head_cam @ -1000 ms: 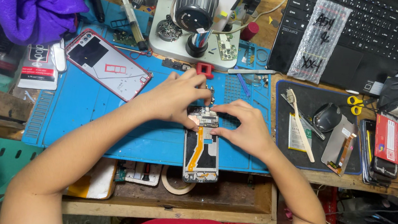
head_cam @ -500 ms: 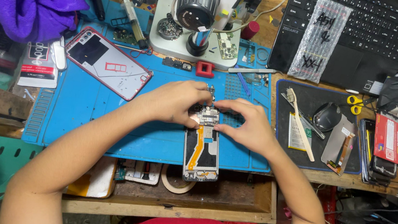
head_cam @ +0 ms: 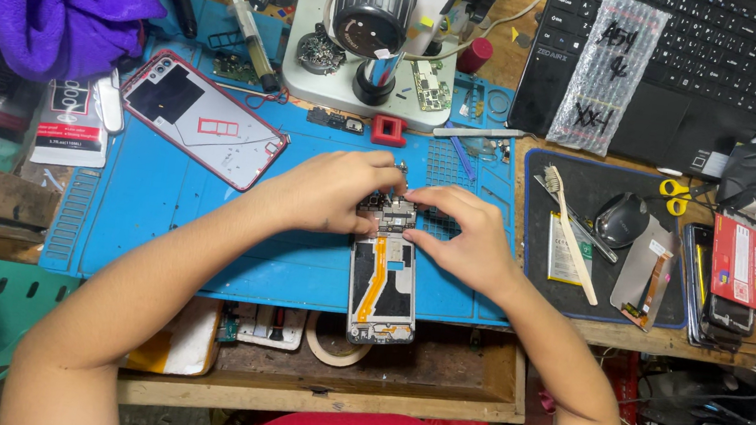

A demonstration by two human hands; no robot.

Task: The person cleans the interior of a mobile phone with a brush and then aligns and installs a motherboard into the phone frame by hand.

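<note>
Blue silicone matting (head_cam: 166, 215) covers the counter, and the opened phone (head_cam: 384, 276) lies face down at the mat's near edge, roughly at its middle, with its lower end hanging just over the wooden lip. Its back cover is off: an orange flex ribbon (head_cam: 374, 275) runs down the exposed inside, and a small circuit board sits at the top end.

Both hands meet at that top end. The left hand (head_cam: 337, 190) comes in from the left with fingertips pinched narrow on the upper edge of the board; the right hand (head_cam: 461, 237) mirrors it from the right, fingers curled close and thumb pressing near the phone's upper corner. What exactly is caught between the fingertips is too small to tell.

Judged from its looks, the phone is light, flat and stiff in its frame, but delicate inside: the ribbon is thin and would crease or tear if tugged, and the board's connectors look brittle. The metal side rails seem the safest place to take hold, with fingers kept off the ribbon and the bare board. The overhang at the near edge means a push on the lower end could tip it.

A red-rimmed back cover (head_cam: 202, 119) lies toward the mat's far-left corner, a microscope (head_cam: 374, 10) stands at the far edge, and a toothbrush (head_cam: 572, 236) rests on a dark pad to the right.
</note>
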